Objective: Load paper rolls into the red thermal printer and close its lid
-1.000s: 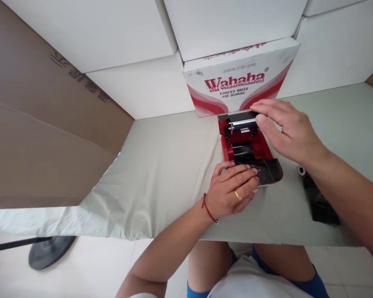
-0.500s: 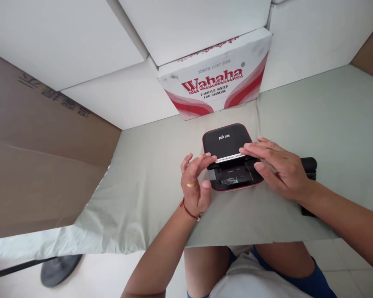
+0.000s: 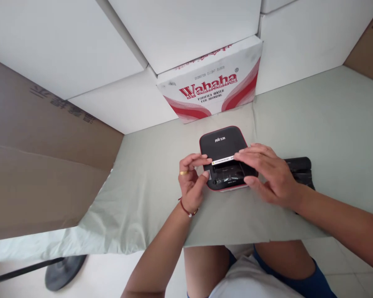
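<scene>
A small black printer with a red rim [image 3: 223,145] lies closed on the pale cloth-covered table [image 3: 161,165]. My left hand [image 3: 191,182], with a gold ring and a red wrist cord, touches the printer's left front corner with curled fingers and thumb. My right hand [image 3: 267,174] lies flat over the printer's right front part, fingers stretched toward its white label strip. Neither hand lifts the printer.
A black object [image 3: 300,167] lies on the table just right of my right hand. A "Wahaha" carton [image 3: 211,82] and white boxes [image 3: 180,33] stand behind the printer. Brown cardboard [image 3: 43,157] walls the left side. A black round stand base [image 3: 64,271] rests on the floor.
The printer's lid, open and showing its red inside a second ago, is down now. Both hands have settled on the printer's front edge.
</scene>
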`<state>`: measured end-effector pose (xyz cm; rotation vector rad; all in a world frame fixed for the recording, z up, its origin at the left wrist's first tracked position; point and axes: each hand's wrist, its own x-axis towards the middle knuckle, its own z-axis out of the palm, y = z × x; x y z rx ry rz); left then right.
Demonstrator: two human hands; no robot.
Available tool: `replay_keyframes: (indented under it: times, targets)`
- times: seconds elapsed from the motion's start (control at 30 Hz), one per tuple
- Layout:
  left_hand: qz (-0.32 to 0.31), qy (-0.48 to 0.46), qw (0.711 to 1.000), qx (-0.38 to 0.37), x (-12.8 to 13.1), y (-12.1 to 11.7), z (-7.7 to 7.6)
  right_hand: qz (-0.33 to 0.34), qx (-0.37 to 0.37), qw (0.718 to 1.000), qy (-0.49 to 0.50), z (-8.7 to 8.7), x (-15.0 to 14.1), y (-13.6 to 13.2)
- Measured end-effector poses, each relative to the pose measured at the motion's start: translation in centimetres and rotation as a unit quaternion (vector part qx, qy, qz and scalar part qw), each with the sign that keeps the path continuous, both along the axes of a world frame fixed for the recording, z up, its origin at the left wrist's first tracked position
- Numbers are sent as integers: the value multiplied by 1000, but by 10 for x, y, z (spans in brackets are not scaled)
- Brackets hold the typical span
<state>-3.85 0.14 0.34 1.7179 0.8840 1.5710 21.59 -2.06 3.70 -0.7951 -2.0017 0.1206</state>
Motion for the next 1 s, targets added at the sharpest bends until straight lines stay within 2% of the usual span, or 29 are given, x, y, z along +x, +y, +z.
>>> replay_keyframes:
  times: [0.13,0.23,0.33,0.47,0.57,0.67,0.73,0.83,0.93,1.0]
  targets:
    - [-41,-84,993,-73,2,8,-4,32,41,999,-16,-6,-3,-12]
    - [-100,-100,973,-180,-1,14,-5,35,54,998,-13,-8,-4,-13]
    - [-149,-112,951,-247,-3,16,-5,34,66,997,-10,-10,-3,-12]
    - [-170,-121,941,-267,-2,16,-6,35,84,996,-24,-12,1,-10]
    - [-168,-129,942,-262,-1,16,-9,62,105,991,-50,-7,3,-8]
    - [-163,-136,942,-260,-1,19,-14,112,70,989,-62,15,6,-5]
    - [-156,-145,944,-251,-1,22,-19,125,-8,989,-75,40,5,1]
    - [-99,-201,942,-249,-2,30,-22,60,-155,974,-157,79,-5,21]
    - [-38,-281,915,-288,-8,38,-17,-50,-241,920,-306,102,-27,49]
    - [-49,-332,889,-313,-14,41,-9,-110,-270,862,-414,105,-47,67]
